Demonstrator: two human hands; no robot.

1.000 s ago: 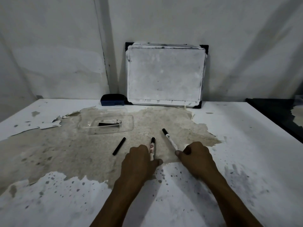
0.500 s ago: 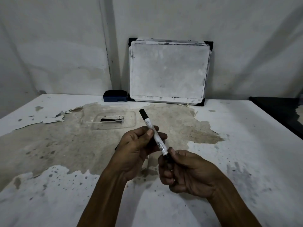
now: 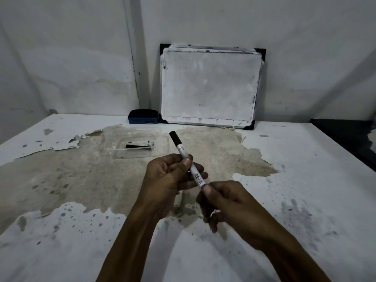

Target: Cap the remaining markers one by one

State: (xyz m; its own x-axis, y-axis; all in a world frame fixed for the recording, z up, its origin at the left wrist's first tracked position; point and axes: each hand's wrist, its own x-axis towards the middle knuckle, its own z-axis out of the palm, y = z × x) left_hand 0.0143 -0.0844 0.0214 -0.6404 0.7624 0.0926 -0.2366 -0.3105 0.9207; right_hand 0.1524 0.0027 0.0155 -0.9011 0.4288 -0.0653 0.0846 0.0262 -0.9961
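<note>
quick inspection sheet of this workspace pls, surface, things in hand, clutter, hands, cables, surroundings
surface: white table, coating peeled off across the middle, dark specks.
job's things: marker, black cap up, held above the table; second marker lying under the hands.
clutter: clear plastic tray holding a black piece; blue eraser at the wall.
hands: left hand pinches the marker's barrel; right hand pinches its lower end.
cables: nothing seen.
surroundings: smudged whiteboard leaning on a grey wall; dark surface at right.

White marker (image 3: 188, 162) with black cap and barcode, dark blue eraser (image 3: 143, 119), smudged white board (image 3: 209, 86) with black corners, white-and-brown peeling table (image 3: 305, 169).
</note>
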